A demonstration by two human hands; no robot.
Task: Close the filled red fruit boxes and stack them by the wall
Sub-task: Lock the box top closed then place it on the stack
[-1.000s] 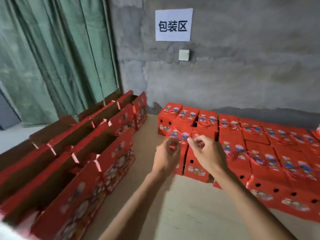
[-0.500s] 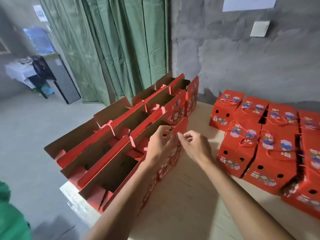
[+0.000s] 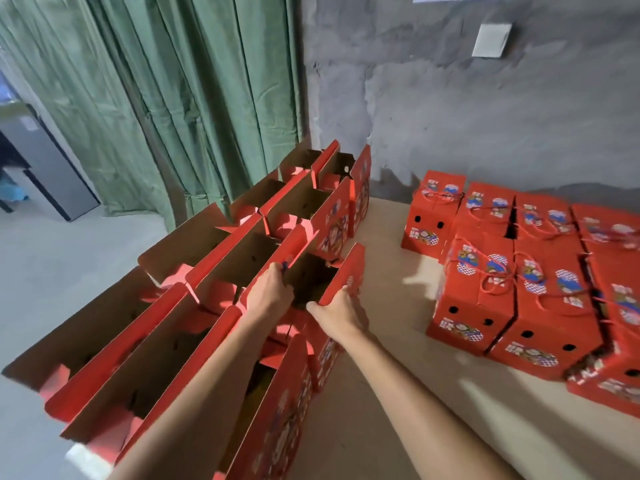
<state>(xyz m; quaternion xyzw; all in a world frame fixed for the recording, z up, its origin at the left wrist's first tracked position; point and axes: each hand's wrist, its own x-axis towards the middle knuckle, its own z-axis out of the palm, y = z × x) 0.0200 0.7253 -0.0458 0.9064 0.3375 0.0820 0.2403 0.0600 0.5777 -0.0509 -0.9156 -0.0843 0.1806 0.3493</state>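
Several open red fruit boxes (image 3: pixel 221 271) with upright flaps stand in rows along the table's left side. My left hand (image 3: pixel 268 294) grips the left flap of one open box (image 3: pixel 311 282) in the row nearest me. My right hand (image 3: pixel 337 311) grips that box's right flap (image 3: pixel 348 271). The inside of the box is dark and its contents are hidden. Several closed red boxes (image 3: pixel 485 282) tied with red string sit grouped at the right, close to the grey wall (image 3: pixel 450 109).
The tan tabletop (image 3: pixel 388 358) shows between the open rows and the closed group. A green curtain (image 3: pixel 166 98) hangs behind the open boxes. A dark cabinet (image 3: pixel 45 168) stands on the floor at far left, beyond the table's left edge.
My view has swung left from the closed boxes to the open ones. Both hands left the string of a closed box, moved across, and now grip the two flaps of an open box.
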